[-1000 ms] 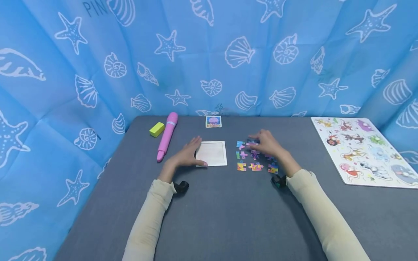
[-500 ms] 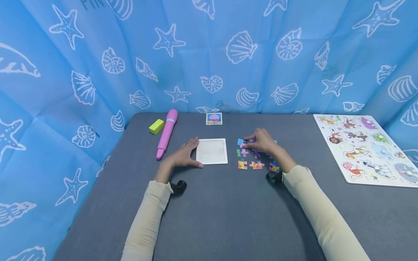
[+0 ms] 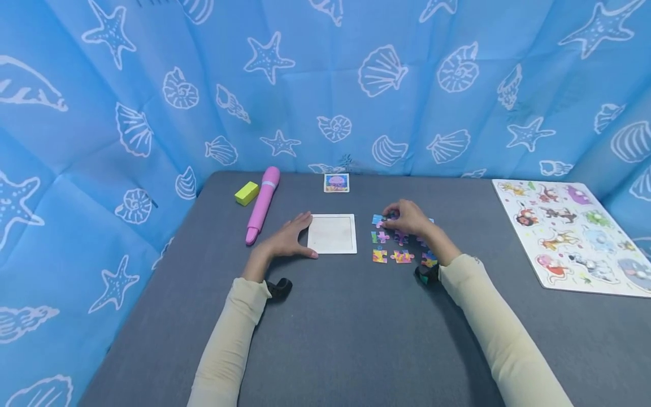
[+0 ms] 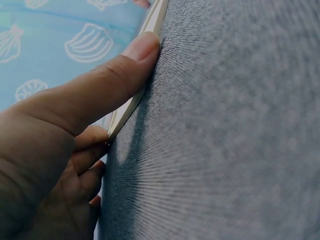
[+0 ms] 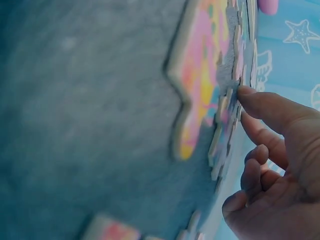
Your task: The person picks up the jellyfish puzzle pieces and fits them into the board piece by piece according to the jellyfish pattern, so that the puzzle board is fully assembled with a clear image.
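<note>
My left hand [image 3: 287, 237] holds the left side of a square white puzzle tray [image 3: 331, 235]. In the left wrist view, the thumb lies along the tray's near edge and the other fingers meet its left side. To the right, colourful jigsaw pieces lie in loose rows, such as a yellow and pink piece [image 3: 403, 256]. My right hand [image 3: 409, 218] is over the back row, thumb and index finger pinching a jigsaw piece that they mostly hide. A blue and pink piece [image 3: 378, 220] lies just left of those fingertips.
A jellyfish picture card [image 3: 337, 182] lies at the table's back edge. Back left are a yellow block [image 3: 247, 193] and a pink wand-shaped object [image 3: 263, 204]. A white animal peg board [image 3: 574, 237] lies at the right. A blue seashell curtain [image 3: 325, 85] hangs behind.
My right hand has moved left along the back row and its thumb and index finger have come down at a piece. My left hand stays at the tray. The head view has shifted slightly.
</note>
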Demonstrator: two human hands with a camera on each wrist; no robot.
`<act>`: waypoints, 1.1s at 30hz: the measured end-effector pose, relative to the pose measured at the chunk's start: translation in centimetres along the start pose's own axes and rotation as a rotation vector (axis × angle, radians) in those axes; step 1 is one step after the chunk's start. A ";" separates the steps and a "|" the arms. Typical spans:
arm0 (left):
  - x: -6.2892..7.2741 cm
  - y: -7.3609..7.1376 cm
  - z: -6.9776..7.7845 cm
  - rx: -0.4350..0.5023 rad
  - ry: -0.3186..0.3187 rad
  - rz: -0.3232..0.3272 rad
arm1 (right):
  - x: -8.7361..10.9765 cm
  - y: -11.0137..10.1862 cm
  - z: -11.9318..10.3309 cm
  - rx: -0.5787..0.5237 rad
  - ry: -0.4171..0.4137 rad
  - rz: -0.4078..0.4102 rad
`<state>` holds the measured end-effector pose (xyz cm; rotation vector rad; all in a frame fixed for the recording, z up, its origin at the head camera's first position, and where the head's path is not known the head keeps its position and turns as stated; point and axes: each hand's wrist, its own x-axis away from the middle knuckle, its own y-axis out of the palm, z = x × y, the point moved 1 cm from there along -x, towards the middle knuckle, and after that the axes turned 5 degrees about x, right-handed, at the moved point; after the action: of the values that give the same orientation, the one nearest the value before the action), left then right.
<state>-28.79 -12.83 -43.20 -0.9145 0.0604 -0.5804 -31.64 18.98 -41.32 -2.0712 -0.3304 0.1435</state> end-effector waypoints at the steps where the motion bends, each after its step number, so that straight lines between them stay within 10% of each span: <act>1: 0.0 0.0 0.0 -0.002 0.000 0.001 | 0.0 0.0 -0.2 0.001 -0.002 0.002; 14: -0.1 -0.4 0.1 -0.011 0.008 0.002 | -2.3 3.9 -7.7 -0.125 -0.081 -0.008; 33: -0.1 -0.5 -0.2 0.009 -0.015 -0.022 | -3.5 6.7 -9.1 -0.157 -0.138 0.098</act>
<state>-29.11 -13.16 -42.96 -0.9118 0.0346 -0.5940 -31.66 7.24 -42.68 -2.2397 -0.3336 0.3302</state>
